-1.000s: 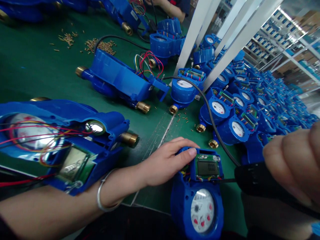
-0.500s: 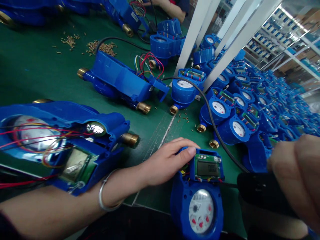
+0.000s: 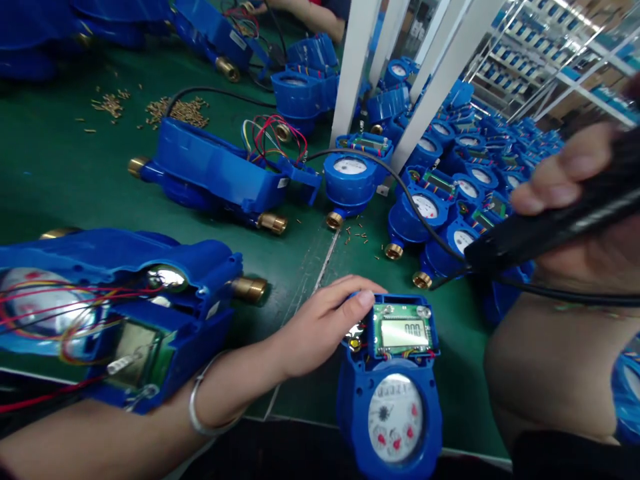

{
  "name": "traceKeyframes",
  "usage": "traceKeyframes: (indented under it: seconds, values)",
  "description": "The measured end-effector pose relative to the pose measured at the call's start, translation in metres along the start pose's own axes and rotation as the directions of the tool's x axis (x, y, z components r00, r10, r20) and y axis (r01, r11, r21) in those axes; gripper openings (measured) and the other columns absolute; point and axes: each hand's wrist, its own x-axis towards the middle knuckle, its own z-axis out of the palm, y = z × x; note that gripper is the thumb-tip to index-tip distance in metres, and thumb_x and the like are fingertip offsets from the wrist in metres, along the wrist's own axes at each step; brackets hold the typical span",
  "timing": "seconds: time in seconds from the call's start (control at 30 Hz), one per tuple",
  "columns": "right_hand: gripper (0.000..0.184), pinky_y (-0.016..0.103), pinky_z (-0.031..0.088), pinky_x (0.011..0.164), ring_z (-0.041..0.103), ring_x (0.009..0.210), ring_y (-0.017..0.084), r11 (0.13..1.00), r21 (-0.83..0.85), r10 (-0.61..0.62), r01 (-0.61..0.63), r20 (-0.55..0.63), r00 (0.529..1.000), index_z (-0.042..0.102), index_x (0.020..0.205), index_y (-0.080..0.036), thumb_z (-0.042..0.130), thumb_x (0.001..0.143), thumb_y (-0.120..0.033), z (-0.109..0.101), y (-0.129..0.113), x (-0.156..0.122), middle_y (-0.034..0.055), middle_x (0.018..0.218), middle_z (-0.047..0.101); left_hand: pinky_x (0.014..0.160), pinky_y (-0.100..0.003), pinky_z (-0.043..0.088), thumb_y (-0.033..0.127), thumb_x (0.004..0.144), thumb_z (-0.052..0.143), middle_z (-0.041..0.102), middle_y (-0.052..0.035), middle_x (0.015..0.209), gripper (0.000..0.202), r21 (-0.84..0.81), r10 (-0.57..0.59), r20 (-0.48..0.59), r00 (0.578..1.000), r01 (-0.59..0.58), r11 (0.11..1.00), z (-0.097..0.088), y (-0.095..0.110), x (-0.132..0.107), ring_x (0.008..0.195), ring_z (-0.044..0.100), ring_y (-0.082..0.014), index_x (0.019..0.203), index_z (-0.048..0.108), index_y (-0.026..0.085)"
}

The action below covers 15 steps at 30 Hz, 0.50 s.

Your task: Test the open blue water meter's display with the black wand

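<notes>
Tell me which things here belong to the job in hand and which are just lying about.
Likely in the job:
blue meter with the lit display, left hand on it
black tool, held in the right hand

Likely just lying about:
pile of small brass-coloured pieces
opened meter with loose wires, at left
blue meters crowded at right

Three in Front, a Crowd Beyond

Three blue water meters lie on the near left and middle of the bench (image 3: 260, 267): one under the left hand (image 3: 325, 327), one (image 3: 200, 273) above the left forearm (image 3: 125, 433), one (image 3: 210, 167) on its side. Two LCD screens (image 3: 405, 331) show on the first two. The meters packed at right (image 3: 425, 210) are too many to count. There are two heaps of brass screws (image 3: 180, 112), one right hand (image 3: 575, 180), one black corded screwdriver (image 3: 530, 233), one silver bracelet (image 3: 195, 403) and at least three white posts (image 3: 355, 67).
</notes>
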Motion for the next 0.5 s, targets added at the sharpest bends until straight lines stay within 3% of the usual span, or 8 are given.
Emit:
traceKeyframes:
  seconds: [0.07,0.17,0.23,0.33,0.4,0.5]
  values:
    - [0.016,0.027,0.043,0.045,0.053,0.050,0.010,0.998,0.041,-0.038,0.039,-0.024,0.999,0.059,0.100,-0.026,0.057,0.088,-0.037,0.008,0.011,0.000,-0.0053,0.065,0.056,0.097,-0.037,0.042,0.049,0.094,0.044,0.065,-0.0073,0.111,0.038,-0.019,-0.009,-0.006,1.000,0.009,1.000,0.000,0.001,0.000,0.108,0.059,-0.0234,0.108,0.064,0.020]
    - [0.025,0.026,0.045,0.043,0.055,0.049,0.012,0.991,-0.042,0.133,-0.129,0.135,0.982,0.053,0.100,-0.022,0.067,0.083,-0.035,0.022,0.036,0.003,-0.0044,0.065,0.056,0.097,-0.037,0.041,0.054,0.093,0.043,0.065,-0.0084,0.112,0.043,-0.048,-0.015,-0.008,1.000,0.015,0.999,0.000,0.001,0.000,0.110,0.058,-0.0247,0.108,0.063,0.019]
    - [0.032,0.024,0.044,0.042,0.055,0.048,0.012,0.973,-0.175,0.191,-0.150,0.251,0.949,0.050,0.097,-0.023,0.069,0.082,-0.043,0.030,0.053,0.005,-0.0049,0.066,0.055,0.099,-0.039,0.041,0.057,0.093,0.041,0.064,-0.0092,0.113,0.048,-0.085,-0.027,0.004,1.000,0.028,0.996,0.001,-0.001,-0.001,0.111,0.057,-0.0259,0.108,0.063,0.018]
    - [0.041,0.022,0.043,0.045,0.058,0.053,0.012,0.885,-0.459,0.316,-0.080,0.464,0.827,0.045,0.098,-0.024,0.062,0.083,-0.057,0.039,0.073,0.005,-0.0044,0.073,0.056,0.097,-0.043,0.043,0.063,0.093,0.032,0.064,-0.0098,0.113,0.057,-0.199,-0.075,0.013,0.997,0.076,0.977,0.003,-0.006,-0.003,0.109,0.059,-0.0274,0.111,0.062,0.018]
    - [0.041,0.022,0.043,0.050,0.060,0.061,0.014,0.821,-0.571,0.395,-0.017,0.547,0.738,0.045,0.100,-0.023,0.060,0.084,-0.058,0.044,0.083,0.003,-0.0025,0.078,0.059,0.094,-0.045,0.045,0.068,0.092,0.021,0.066,-0.0102,0.109,0.067,-0.292,-0.110,0.002,0.994,0.106,0.951,0.006,-0.010,-0.006,0.105,0.061,-0.0279,0.111,0.062,0.017]
    - [0.040,0.024,0.041,0.052,0.061,0.065,0.018,0.783,-0.620,0.433,0.045,0.596,0.676,0.048,0.101,-0.021,0.061,0.085,-0.055,0.050,0.096,-0.005,0.0011,0.077,0.062,0.095,-0.047,0.046,0.071,0.090,0.013,0.068,-0.0110,0.105,0.077,-0.370,-0.147,-0.039,0.988,0.122,0.921,0.011,-0.011,-0.009,0.104,0.061,-0.0288,0.108,0.063,0.016]
